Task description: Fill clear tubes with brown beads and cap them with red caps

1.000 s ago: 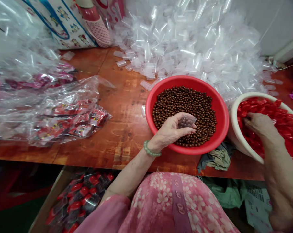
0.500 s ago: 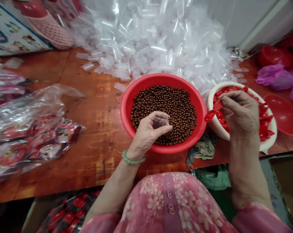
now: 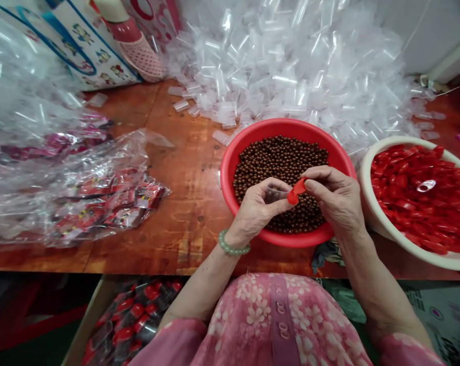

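Observation:
My left hand [image 3: 257, 208] holds a small clear plastic bag [image 3: 272, 193] with a few brown beads in it, above the red bowl [image 3: 230, 168] full of brown beads [image 3: 283, 160]. My right hand [image 3: 334, 198] pinches a red plastic piece [image 3: 295, 191] and brings it against the mouth of the bag. Both hands meet over the near side of the red bowl. A white bowl [image 3: 370, 213] of red plastic pieces [image 3: 416, 190] stands just to the right.
A big heap of small clear bags [image 3: 298, 66] lies behind the bowls. Filled packets in clear wrapping [image 3: 100, 198] lie on the wooden table [image 3: 176, 178] at left. A box of finished packets [image 3: 134, 315] sits below the table edge. A crumpled cloth [image 3: 325, 251] lies under the red bowl.
My right hand left the white bowl with a red piece and moved left to meet the bag in my left hand. The view swung back toward the left.

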`<action>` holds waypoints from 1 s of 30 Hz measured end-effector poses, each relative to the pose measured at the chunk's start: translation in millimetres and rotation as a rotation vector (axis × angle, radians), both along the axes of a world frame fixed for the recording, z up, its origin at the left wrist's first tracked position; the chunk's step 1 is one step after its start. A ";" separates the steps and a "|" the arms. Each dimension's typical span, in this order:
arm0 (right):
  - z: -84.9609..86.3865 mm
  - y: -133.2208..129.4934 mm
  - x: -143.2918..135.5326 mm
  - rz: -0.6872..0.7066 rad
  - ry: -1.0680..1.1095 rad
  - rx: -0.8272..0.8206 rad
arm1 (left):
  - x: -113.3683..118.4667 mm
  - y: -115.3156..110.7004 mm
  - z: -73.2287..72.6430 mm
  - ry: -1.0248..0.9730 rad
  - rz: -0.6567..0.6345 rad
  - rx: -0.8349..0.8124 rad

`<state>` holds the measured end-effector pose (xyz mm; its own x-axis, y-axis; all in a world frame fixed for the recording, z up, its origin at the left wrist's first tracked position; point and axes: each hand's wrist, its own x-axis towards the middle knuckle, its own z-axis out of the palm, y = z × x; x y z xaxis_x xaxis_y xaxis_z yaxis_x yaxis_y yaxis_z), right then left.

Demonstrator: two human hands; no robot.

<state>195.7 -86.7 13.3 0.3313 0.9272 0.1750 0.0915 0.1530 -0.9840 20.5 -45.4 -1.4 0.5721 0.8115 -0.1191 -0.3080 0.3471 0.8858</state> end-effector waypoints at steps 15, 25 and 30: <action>11.7 -12.9 1.6 0.139 -0.158 0.008 | -2.0 1.4 10.4 0.168 0.011 0.090; 0.1 -5.9 -4.6 0.088 -0.036 -0.046 | 3.2 -2.4 7.5 0.179 0.163 0.259; -8.7 -4.3 -16.8 0.000 0.072 -0.131 | 5.6 -5.5 3.6 0.271 0.250 0.396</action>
